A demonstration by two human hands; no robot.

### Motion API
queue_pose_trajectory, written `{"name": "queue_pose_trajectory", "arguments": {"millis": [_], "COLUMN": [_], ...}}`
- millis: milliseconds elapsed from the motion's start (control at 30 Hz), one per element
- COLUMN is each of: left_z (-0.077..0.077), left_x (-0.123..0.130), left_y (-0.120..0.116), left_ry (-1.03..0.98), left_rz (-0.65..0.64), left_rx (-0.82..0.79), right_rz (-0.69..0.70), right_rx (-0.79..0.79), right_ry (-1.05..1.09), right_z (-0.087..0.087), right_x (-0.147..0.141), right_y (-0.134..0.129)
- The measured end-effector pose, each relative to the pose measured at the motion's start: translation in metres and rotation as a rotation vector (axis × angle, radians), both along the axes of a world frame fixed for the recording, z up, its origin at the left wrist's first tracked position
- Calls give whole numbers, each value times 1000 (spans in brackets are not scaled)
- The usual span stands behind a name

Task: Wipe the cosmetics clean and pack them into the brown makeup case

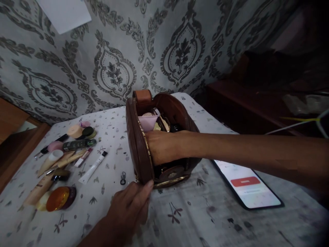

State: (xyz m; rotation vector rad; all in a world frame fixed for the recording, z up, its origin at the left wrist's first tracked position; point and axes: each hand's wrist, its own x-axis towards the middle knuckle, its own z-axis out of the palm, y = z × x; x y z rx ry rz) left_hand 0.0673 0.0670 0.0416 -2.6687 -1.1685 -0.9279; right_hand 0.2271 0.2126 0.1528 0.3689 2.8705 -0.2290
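Note:
A brown zippered bag (132, 137) stands unzipped on the patterned cloth (174, 206). My right hand (163, 147) reaches down inside it; its fingers are hidden, so what they hold cannot be seen. A pale pink item (147, 122) and several small cosmetics show in the bag behind that hand. My left hand (132, 202) is at the bag's near left corner, its fingers together and pressed against the zipper edge, closed on the bag.
Several cosmetics lie at the left, among them a dark green bottle (77, 144), a white tube (93, 167) and an orange-lidded jar (58, 199). A lit phone (246, 185) lies at the right, under the right forearm. Patterned wallpaper (115, 51) rises behind.

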Motion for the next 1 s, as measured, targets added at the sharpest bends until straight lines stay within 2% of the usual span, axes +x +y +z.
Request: {"name": "queue_pose_trajectory", "arguments": {"millis": [67, 200, 300, 367, 467, 600, 733, 1000], "left_z": [0, 2, 2, 1, 0, 0, -1, 1], "left_x": [0, 0, 0, -1, -2, -3, -3, -1], "left_y": [0, -2, -3, -3, -4, -5, -6, -4], "left_ry": [15, 22, 41, 48, 50, 43, 57, 36], "left_rz": [13, 25, 40, 39, 34, 36, 43, 35], "left_rx": [-4, -4, -22, -37, -43, -39, -19, -29], "right_rz": [-76, -239, -284, -319, -441, -504, -553, -559], "right_rx": [-55, -138, -185, -159, -29, 76, 100, 77], "right_ry": [-53, 114, 238, 352, 487, 493, 395, 226], "right_z": [7, 27, 41, 45, 41, 27, 20, 21], "right_x": [5, 22, 36, 42, 43, 36, 29, 12], "right_y": [-2, -3, 3, 9, 16, 22, 25, 31]}}
